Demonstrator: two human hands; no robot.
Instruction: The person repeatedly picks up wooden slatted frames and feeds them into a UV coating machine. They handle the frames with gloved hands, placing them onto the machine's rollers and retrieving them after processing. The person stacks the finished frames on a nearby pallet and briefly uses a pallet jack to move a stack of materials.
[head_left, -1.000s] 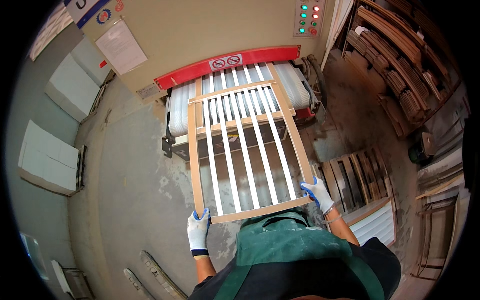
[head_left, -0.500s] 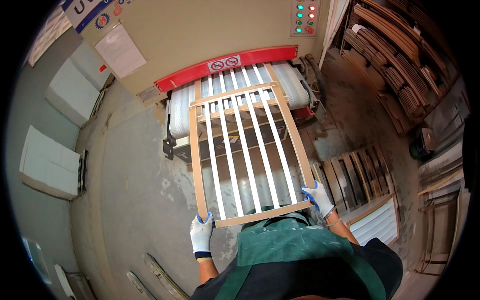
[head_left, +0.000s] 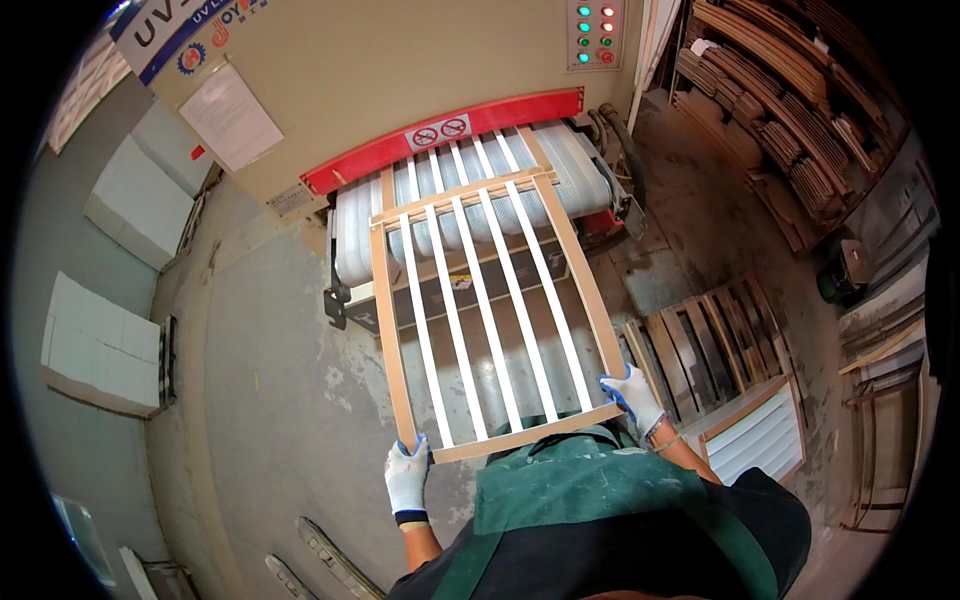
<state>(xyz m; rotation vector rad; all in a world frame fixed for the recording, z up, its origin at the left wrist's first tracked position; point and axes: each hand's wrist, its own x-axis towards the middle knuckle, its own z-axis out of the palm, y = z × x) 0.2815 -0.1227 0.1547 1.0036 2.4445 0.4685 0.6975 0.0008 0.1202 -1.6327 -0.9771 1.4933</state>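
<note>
A slatted frame (head_left: 391,330) with light-brown rails and several white slats stretches from my waist to the machine. My left hand (head_left: 407,475), in a white and blue glove, is closed around its near left corner. At the near right corner my right hand (head_left: 635,397), gloved alike, grips the rail. The frame's far end rests at a white conveyor belt (head_left: 355,230). Beyond it a second slatted frame (head_left: 534,147) lies on the belt, its near rail against or just under the held one. Its far part is hidden beneath the red bar (head_left: 350,165).
The beige machine (head_left: 400,60) stands ahead, with a lit control panel (head_left: 596,35). White stacks (head_left: 100,345) line the left wall. At right are a wooden pallet (head_left: 705,345), a white slatted panel (head_left: 757,432) and shelves of wood strips (head_left: 790,110).
The second frame's near rail, seen through the held frame's slats before, now lines up with its far rail. Both hands keep their grip. The view has shifted slightly.
</note>
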